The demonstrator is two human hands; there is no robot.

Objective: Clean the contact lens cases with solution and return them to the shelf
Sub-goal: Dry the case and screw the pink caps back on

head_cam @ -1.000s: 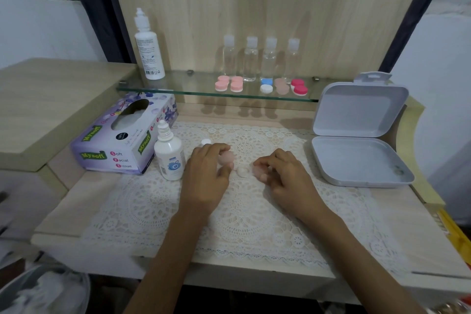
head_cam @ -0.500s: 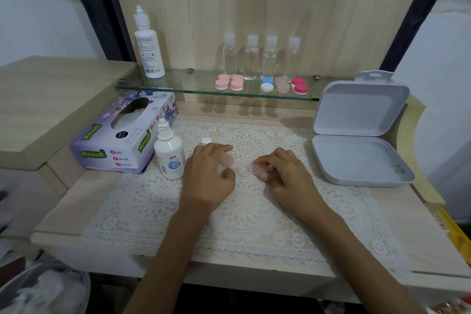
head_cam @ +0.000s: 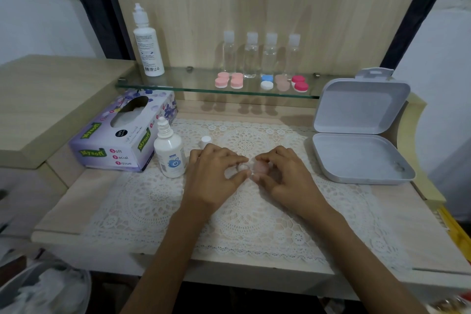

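A small contact lens case (head_cam: 260,167) with a pale pink cap and a whitish part lies on the lace mat between my hands. My left hand (head_cam: 216,176) pinches its whitish left end with thumb and fingers. My right hand (head_cam: 286,177) grips the pink right end. Fingers hide most of the case. The small white solution bottle (head_cam: 169,157) stands uncapped just left of my left hand, and its white cap (head_cam: 206,140) sits on the mat behind my fingers. On the glass shelf (head_cam: 178,87) rest several other lens cases: pink pairs (head_cam: 229,80), blue and white (head_cam: 266,81), beige (head_cam: 282,82), red (head_cam: 300,83).
A tall white bottle (head_cam: 147,43) and several clear bottles (head_cam: 260,55) stand on the shelf. A purple tissue box (head_cam: 122,135) lies at the left. An open white plastic box (head_cam: 356,155) sits at the right. A bin with crumpled tissue (head_cam: 38,288) is below left.
My left hand has moved right with the pink cap, from beside the bottle to the middle of the mat. Both hands now meet over the case.
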